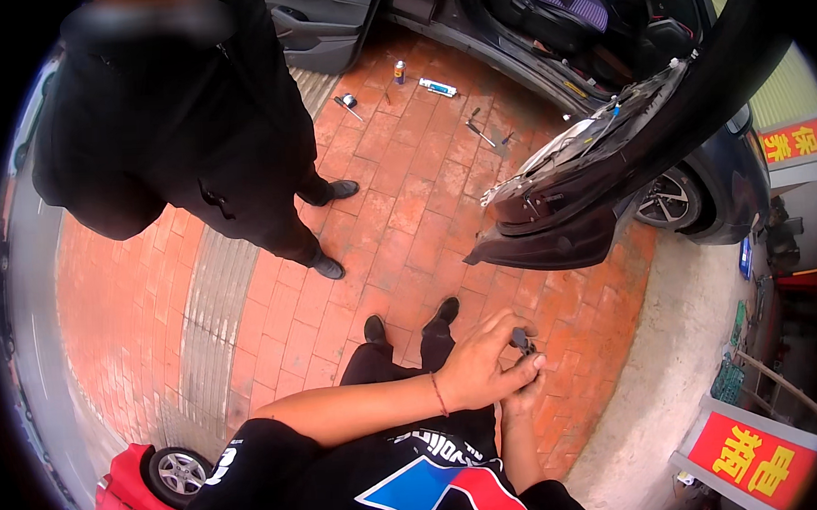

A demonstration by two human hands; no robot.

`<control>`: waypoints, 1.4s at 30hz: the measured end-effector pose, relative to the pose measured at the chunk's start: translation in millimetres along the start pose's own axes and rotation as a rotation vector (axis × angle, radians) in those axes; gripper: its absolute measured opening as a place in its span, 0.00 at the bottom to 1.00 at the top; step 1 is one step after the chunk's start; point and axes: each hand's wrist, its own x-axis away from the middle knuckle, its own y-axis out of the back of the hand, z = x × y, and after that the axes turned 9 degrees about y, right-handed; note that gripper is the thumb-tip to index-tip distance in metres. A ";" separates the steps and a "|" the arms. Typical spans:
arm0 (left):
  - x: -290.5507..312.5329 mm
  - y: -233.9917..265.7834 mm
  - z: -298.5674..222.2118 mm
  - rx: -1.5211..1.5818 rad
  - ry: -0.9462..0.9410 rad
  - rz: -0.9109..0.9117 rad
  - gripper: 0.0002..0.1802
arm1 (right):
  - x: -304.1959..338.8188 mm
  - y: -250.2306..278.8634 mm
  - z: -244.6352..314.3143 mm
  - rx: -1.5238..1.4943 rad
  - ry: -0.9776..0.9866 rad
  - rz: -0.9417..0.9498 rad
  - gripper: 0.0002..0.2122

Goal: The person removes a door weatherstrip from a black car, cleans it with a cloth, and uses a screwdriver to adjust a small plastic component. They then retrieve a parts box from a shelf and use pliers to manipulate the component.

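Note:
My left hand (pixel 475 370) is closed around a small dark grey part (pixel 522 339), pinching it between thumb and fingers. The part looks like plastic, but it is too small and too covered for me to tell its kind. My right hand (pixel 524 398) is up close below the left one, near the same part. Most of its fingers are hidden behind the left hand, so whether it grips the part does not show. Both hands are in front of my body, above the brick paving (pixel 399 255).
Ahead right is a dark car with an open door (pixel 563 201), its inner panel exposed. Another person (pixel 199 127) in black stands at the left. On the paving lie a spray can (pixel 400 72), a blue-white tube (pixel 438 88) and hand tools (pixel 481 133). A red car (pixel 130 496) is behind left.

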 end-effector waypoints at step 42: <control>-753.1 362.9 141.7 0.285 0.044 -0.137 0.12 | -293.0 -381.2 -272.2 0.723 0.034 0.054 0.20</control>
